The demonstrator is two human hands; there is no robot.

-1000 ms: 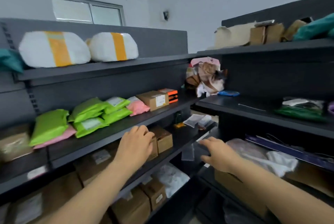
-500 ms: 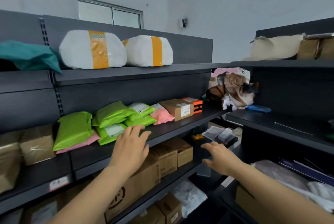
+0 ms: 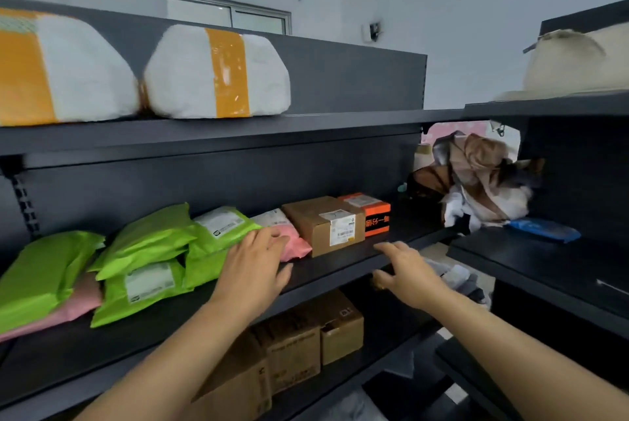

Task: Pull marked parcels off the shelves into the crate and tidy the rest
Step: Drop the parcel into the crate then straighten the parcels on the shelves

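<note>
Fingers (image 3: 269,239) of L hand (image 3: 253,267) spread over pink mailer (image 3: 296,246) on mid shelf (image 3: 332,267) w/ green mailers (image 3: 149,240); R hand (image 3: 406,276) fingers loosely spread by shelf edge, near brown box (image 3: 323,224), label unreadable.

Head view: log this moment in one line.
left hand: open, fingers over pink mailer | right hand: open, empty, near brown box | grip: none yet

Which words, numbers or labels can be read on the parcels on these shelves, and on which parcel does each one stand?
No text can be read with certainty.
On the orange box: orange characters on a black band, too blurred to read.
On the brown box: a white label with a barcode, print too small.
On the green mailers: white labels, blurred.
On the lower cardboard boxes: faint print, blurred.
</note>
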